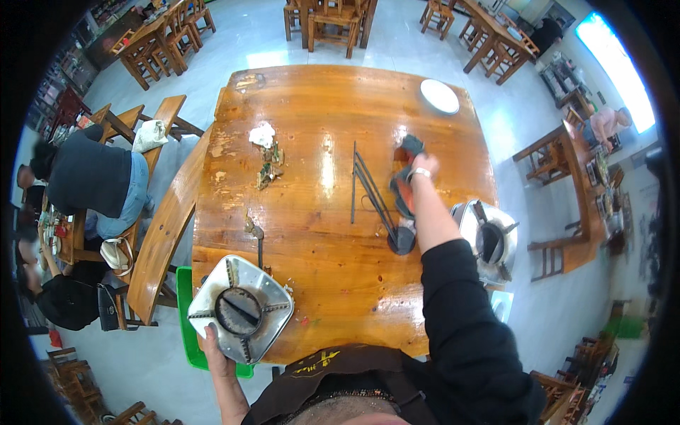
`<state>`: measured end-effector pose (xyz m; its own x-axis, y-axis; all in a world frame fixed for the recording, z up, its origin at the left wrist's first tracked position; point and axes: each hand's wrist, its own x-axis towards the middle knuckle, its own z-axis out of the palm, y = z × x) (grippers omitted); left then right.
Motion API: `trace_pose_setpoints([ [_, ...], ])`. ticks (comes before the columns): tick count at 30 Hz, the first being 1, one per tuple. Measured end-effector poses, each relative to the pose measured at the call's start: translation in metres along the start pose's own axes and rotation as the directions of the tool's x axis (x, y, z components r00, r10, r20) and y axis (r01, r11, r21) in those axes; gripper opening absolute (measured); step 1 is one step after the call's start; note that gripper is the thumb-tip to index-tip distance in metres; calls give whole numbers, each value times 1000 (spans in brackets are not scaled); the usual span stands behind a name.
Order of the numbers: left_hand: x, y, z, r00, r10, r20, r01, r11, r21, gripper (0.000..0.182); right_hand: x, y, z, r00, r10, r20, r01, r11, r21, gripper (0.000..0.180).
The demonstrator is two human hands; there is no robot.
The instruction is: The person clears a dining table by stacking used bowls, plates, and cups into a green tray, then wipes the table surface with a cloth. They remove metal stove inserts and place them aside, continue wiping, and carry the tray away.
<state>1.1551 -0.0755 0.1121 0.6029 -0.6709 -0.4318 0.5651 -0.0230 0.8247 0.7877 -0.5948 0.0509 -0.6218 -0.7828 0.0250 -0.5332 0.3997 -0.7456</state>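
My left hand (217, 353) grips the near left edge of a square metal stove top (238, 308) with a round burner and pot supports. It is held tilted over the table's near left corner. My right hand (426, 164), slightly blurred, is on a dark grey and red cloth (404, 194) on the wooden table (329, 265). Left of the cloth lie dark chopsticks (354, 183) and a long-handled utensil with a dark round head (402, 240). Food scraps (270, 169) and a crumpled white tissue (262, 135) lie on the table's left side.
A second metal stove (490, 241) stands at the right edge. A white plate (440, 96) lies at the far right corner. Below the left edge is a green bin (186, 319). A wooden bench (170, 223) runs along the left, with seated people beyond.
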Motion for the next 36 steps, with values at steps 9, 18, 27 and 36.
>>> trace_pose_setpoints([
  [9, -12, 7, 38, 997, -74, -23, 74, 997, -1, 59, 187, -61, -71, 987, -160, -19, 145, 935, -322, 30],
  [18, -27, 9, 48, 972, -101, -214, 95, 995, -40, 64, 252, 17, -26, 911, 247, 331, -75, 887, -456, 35],
  [27, -42, 2, 48, 952, -139, -273, 122, 990, -77, 63, 149, -79, 91, 819, 5, 573, 402, 707, -582, 65],
  [36, -41, -3, 44, 971, -138, -197, 114, 985, -129, 61, 36, -112, 102, 467, -386, 796, 848, 450, -279, 59],
])
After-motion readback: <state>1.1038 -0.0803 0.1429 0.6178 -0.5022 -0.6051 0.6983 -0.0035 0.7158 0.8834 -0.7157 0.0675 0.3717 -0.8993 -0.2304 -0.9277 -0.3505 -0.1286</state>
